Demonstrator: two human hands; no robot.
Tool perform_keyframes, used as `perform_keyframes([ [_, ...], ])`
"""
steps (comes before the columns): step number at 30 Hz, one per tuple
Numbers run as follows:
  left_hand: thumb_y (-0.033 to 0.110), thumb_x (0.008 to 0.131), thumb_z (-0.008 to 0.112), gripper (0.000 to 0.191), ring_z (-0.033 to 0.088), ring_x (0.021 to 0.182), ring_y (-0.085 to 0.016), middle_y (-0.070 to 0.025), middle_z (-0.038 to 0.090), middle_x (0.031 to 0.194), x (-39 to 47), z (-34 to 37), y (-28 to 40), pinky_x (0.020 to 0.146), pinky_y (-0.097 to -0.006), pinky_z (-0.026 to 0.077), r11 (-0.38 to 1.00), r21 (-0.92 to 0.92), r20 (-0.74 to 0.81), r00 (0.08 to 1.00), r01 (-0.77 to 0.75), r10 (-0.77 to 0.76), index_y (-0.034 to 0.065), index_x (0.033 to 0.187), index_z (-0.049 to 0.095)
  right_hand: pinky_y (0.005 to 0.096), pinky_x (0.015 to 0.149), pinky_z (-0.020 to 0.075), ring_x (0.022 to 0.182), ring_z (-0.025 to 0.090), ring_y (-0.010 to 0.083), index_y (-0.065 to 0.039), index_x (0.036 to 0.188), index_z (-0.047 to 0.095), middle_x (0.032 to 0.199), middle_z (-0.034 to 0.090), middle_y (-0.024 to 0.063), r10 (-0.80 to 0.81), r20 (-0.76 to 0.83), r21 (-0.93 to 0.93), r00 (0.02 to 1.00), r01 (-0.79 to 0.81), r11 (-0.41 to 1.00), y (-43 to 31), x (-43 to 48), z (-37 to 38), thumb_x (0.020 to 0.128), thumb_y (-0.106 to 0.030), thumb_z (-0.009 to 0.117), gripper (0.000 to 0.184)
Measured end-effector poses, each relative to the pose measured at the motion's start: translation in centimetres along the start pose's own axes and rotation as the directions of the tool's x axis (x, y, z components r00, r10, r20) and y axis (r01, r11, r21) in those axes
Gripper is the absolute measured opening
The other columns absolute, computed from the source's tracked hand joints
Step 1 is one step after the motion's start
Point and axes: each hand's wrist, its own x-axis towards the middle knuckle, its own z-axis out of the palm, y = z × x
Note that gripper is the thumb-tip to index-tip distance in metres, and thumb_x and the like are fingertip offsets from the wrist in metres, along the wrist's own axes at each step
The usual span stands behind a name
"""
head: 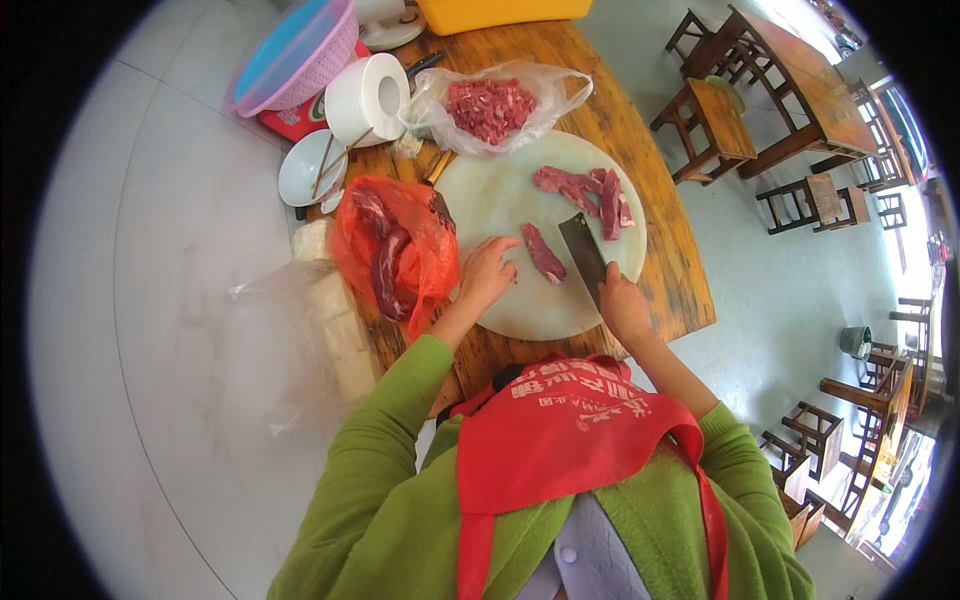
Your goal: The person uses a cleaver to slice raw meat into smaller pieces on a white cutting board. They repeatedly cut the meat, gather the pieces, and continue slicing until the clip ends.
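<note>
On a round, pale cutting board [487, 307] lies a strip of raw red meat [543, 253], between my two hands. My right hand [624, 300] grips a cleaver [583, 253], its dark blade lying over the board to the right of the strip. My left hand [489, 271] is just left of the strip, fingers apart and holding nothing. Several more meat pieces [611, 204] lie at the board's upper right. A clear plastic bag [555, 82] at the board's far edge holds diced meat [491, 110]. Left of the board, a red plastic bag [435, 262] holds long, dark meat pieces [390, 262].
The board stands on a wooden table [682, 300]. Around its far left are a white bowl [296, 176] with chopsticks, a paper roll [352, 97], a pink basket [311, 82] and a yellow bin [502, 11]. Wrapped white blocks [337, 330] sit at the left edge.
</note>
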Motion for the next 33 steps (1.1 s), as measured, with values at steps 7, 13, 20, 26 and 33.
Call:
perform_keyframes([
  [7, 0.001, 0.082, 0.067, 0.021, 0.065, 0.093, -0.027, -0.0096, 0.06, 0.099, -2.2, 2.2, -1.0, 0.075, -0.0401, 0.053, 0.92, 0.392, -0.033, 0.999, 0.02, -0.008, 0.0089, 0.101, 0.065, 0.0583, 0.073, 0.0512, 0.086, 0.065, 0.0496, -0.001, 0.109, 0.044, 0.092, 0.067, 0.029, -0.023, 0.022, 0.042, 0.999, 0.022, 0.999, 0.6, 1.2, 0.0, 0.098, -0.018, 0.057, 0.023],
  [13, -0.003, 0.085, 0.061, 0.02, 0.064, 0.096, -0.029, -0.0115, 0.063, 0.1, 7.6, -2.7, 7.5, 0.081, -0.0394, 0.052, 0.877, 0.331, -0.329, 0.829, -0.347, 0.452, 0.0059, 0.103, 0.064, 0.0573, 0.073, 0.0529, 0.085, 0.066, 0.0487, 0.0, 0.11, 0.043, 0.094, 0.067, 0.0272, -0.057, 0.031, 0.093, 0.998, 0.054, 0.994, 1.7, 1.6, -0.3, 0.098, -0.019, 0.054, 0.024],
  [20, 0.002, 0.088, 0.061, 0.027, 0.063, 0.1, -0.035, -0.0151, 0.066, 0.111, 22.9, -7.7, 6.8, 0.089, -0.0405, 0.052, 0.69, 0.657, -0.331, 0.707, -0.302, 0.625, 0.0065, 0.113, 0.068, 0.0559, 0.07, 0.0549, 0.084, 0.068, 0.0468, -0.001, 0.112, 0.044, 0.1, 0.066, 0.0273, -0.035, 0.096, 0.088, 0.995, 0.026, 0.996, 1.5, 1.5, 0.0, 0.098, -0.019, 0.053, 0.025],
  [26, 0.006, 0.088, 0.063, 0.019, 0.068, 0.094, -0.029, -0.0123, 0.064, 0.108, 17.9, -4.3, 2.2, 0.081, -0.0394, 0.054, 0.903, 0.41, -0.32, 0.908, -0.126, 0.272, 0.0074, 0.106, 0.069, 0.0565, 0.069, 0.0539, 0.08, 0.067, 0.0475, -0.003, 0.115, 0.045, 0.096, 0.066, 0.0259, -0.054, 0.07, 0.069, 0.996, 0.049, 0.996, 1.2, 0.7, -0.3, 0.096, -0.023, 0.059, 0.031],
  [33, 0.019, 0.089, 0.07, 0.039, 0.06, 0.107, -0.034, -0.0146, 0.054, 0.124, -0.5, 6.3, 3.7, 0.087, -0.0455, 0.052, 0.924, 0.365, -0.231, 0.973, 0.116, -0.031, 0.0069, 0.124, 0.058, 0.0581, 0.067, 0.0517, 0.077, 0.066, 0.0489, -0.002, 0.131, 0.044, 0.085, 0.067, 0.0288, -0.09, 0.128, 0.213, 0.988, 0.062, 0.975, 2.5, -2.1, -1.1, 0.096, -0.022, 0.055, 0.041],
])
